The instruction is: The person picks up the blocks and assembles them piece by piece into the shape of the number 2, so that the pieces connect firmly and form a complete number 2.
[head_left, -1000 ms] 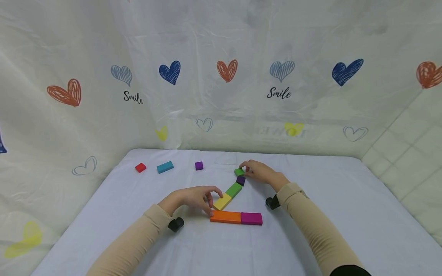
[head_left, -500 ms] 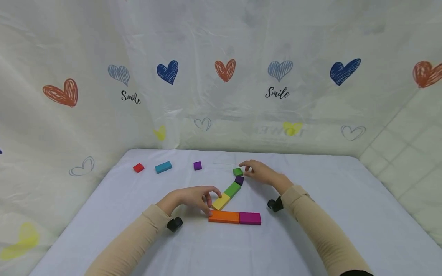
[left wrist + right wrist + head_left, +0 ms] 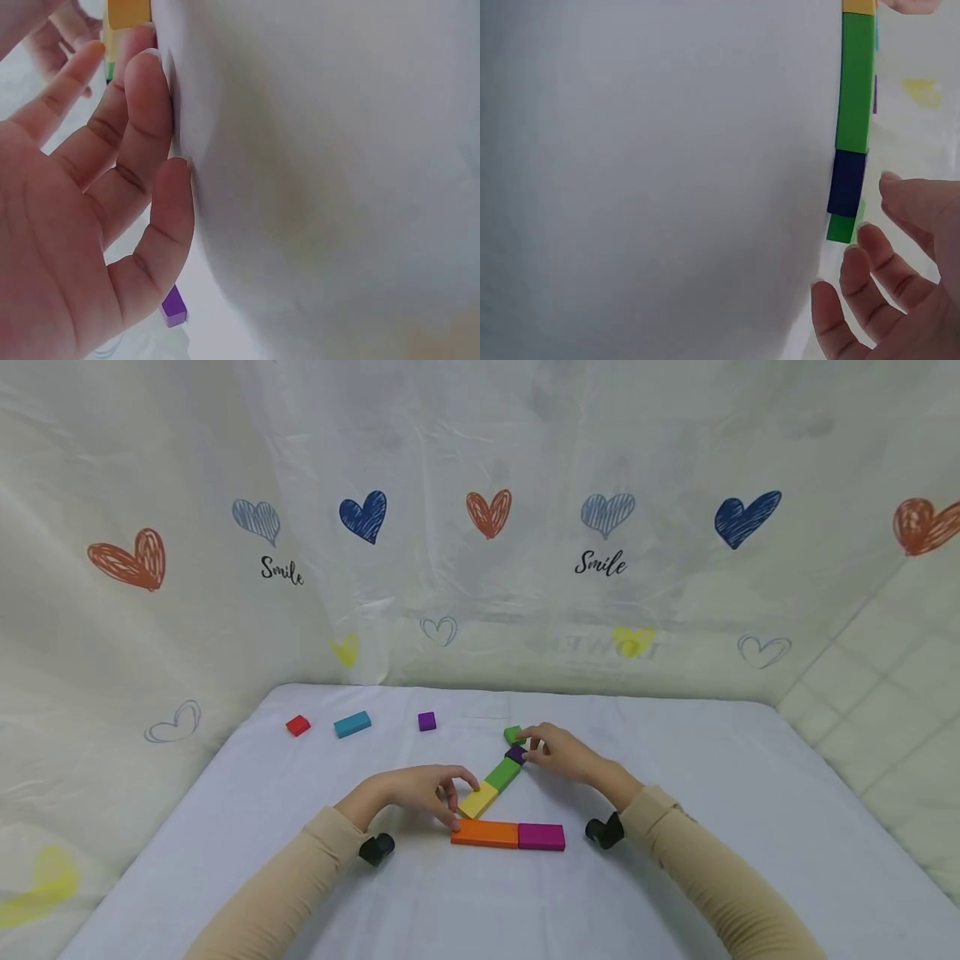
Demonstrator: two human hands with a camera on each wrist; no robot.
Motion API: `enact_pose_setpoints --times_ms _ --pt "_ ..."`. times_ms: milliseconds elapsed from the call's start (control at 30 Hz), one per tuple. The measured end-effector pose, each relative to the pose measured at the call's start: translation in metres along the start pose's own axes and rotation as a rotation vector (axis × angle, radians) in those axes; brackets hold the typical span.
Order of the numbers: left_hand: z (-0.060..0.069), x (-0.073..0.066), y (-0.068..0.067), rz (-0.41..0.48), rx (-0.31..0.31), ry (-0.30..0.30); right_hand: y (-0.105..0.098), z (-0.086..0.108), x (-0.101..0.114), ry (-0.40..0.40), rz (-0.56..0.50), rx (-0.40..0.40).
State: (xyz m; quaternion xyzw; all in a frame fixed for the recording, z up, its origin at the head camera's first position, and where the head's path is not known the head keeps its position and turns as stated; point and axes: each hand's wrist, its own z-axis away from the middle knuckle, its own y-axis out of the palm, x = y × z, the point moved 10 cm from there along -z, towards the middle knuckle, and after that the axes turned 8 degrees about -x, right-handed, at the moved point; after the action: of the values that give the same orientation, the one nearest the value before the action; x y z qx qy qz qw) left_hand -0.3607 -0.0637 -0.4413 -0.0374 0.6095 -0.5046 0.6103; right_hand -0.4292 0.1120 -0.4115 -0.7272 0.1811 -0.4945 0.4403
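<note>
My left hand (image 3: 420,787) rests its thumb at the left end of the orange block (image 3: 485,833) and an index fingertip on the yellow block (image 3: 477,800). Magenta (image 3: 542,837) adjoins orange on the right. From yellow, a slanted row runs back through a long green block (image 3: 502,774) and a dark purple one (image 3: 515,754) to a small green one (image 3: 513,734). Beside the row's far end is my right hand (image 3: 558,752), fingers bent and parted. In the right wrist view, a gap shows between thumb and dark purple block (image 3: 847,184); fingertip contact with the small green (image 3: 841,229) is unclear.
Toward the back left of the white-covered table lie a red block (image 3: 297,725), a blue block (image 3: 352,724) and a purple block (image 3: 427,721), apart from one another. A pale curtain (image 3: 420,568) printed with hearts hangs behind the table.
My right hand has come slightly nearer the front edge, its thumb now beside the dark purple block. My left hand keeps its place on the orange and yellow blocks. The head view has shifted slightly.
</note>
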Motion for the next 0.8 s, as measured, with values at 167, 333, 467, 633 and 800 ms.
enact_pose_setpoints --times_ms 167,333,467,633,800 --pt "0.0 0.0 0.0 -0.008 -0.004 0.006 0.004 0.001 0.0 0.002 0.014 0.002" --pt "-0.001 0.0 0.0 -0.003 -0.004 0.011 0.007 0.0 0.003 -0.008 0.052 0.026" --pt "-0.002 0.001 0.0 0.001 -0.005 0.013 0.01 -0.002 0.004 -0.021 0.1 0.051" --pt "-0.001 0.001 0.001 0.003 -0.005 0.011 0.011 -0.003 0.003 -0.035 0.138 0.064" --pt "-0.001 0.002 0.001 0.007 -0.005 0.009 0.011 -0.003 0.004 -0.044 0.152 0.071"
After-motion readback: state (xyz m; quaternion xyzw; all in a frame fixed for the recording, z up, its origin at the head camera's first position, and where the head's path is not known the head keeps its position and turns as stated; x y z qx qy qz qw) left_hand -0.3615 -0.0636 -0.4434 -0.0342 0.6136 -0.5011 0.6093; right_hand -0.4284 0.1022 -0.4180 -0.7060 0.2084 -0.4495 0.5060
